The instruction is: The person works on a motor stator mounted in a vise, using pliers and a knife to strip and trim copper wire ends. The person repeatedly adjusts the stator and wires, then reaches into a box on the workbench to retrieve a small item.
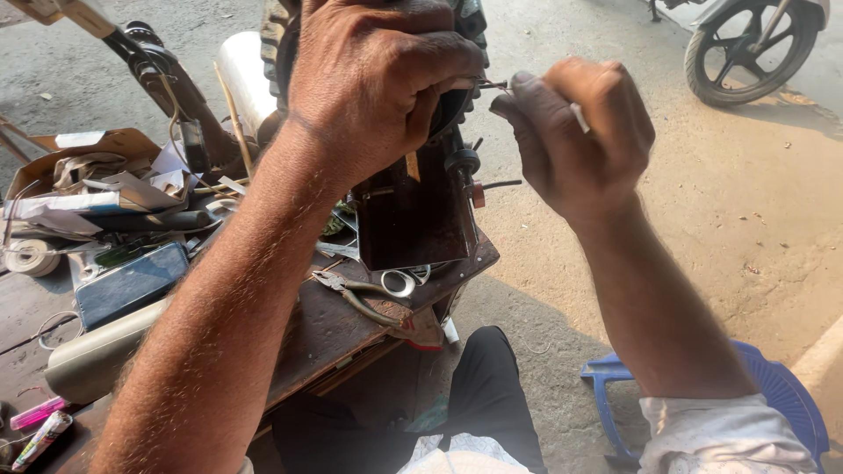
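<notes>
My left hand [373,83] grips the top of a dark machine head [413,211] standing on a worn wooden bench [325,333]. A toothed wheel shows behind its fingers. Just right of the machine, my right hand [575,136] is pinched shut on a thin metal tool [580,117] whose tip meets a small pin sticking out of the machine's side. Both hands are raised in front of me, almost touching.
Pliers [356,294] and scissors [399,283] lie on the bench by the machine's base. A phone [132,283], tape roll [31,257], papers and lighters clutter the left. A blue plastic stool [781,386] stands right; a motorbike wheel [746,48] is beyond.
</notes>
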